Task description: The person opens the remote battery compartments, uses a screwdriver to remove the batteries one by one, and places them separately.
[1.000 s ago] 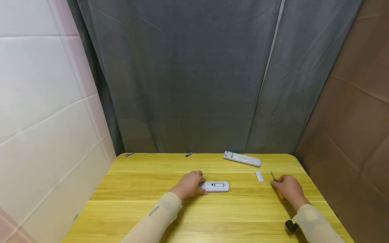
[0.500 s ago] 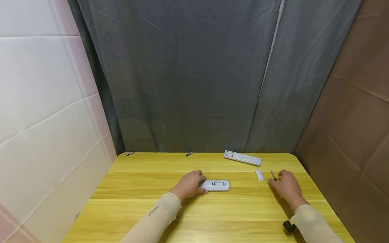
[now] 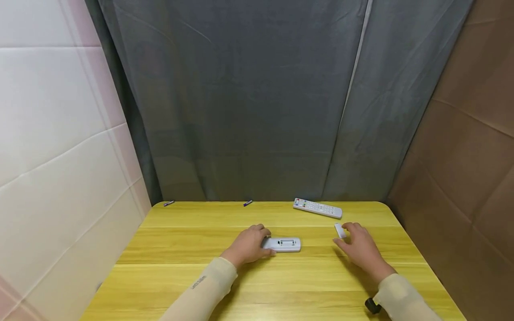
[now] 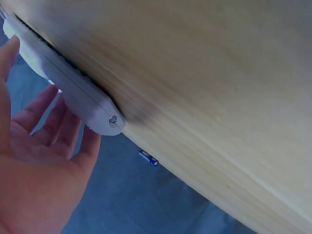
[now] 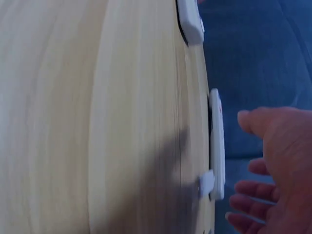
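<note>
Yellow table (image 3: 180, 276) (hands on remote (image 3: 282, 244), cover (image 3: 339, 230))

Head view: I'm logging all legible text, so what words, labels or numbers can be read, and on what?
Left sleeve: small dark lettering, too blurred to read.
Far remote: button markings too small to read.
Remote under the left hand: no text visible.
Batteries: labels unreadable.

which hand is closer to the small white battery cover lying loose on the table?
Right. The right hand has its fingers at the small white battery cover, reaching for it. The left hand is off to the left, holding the face-down grey remote.
</note>
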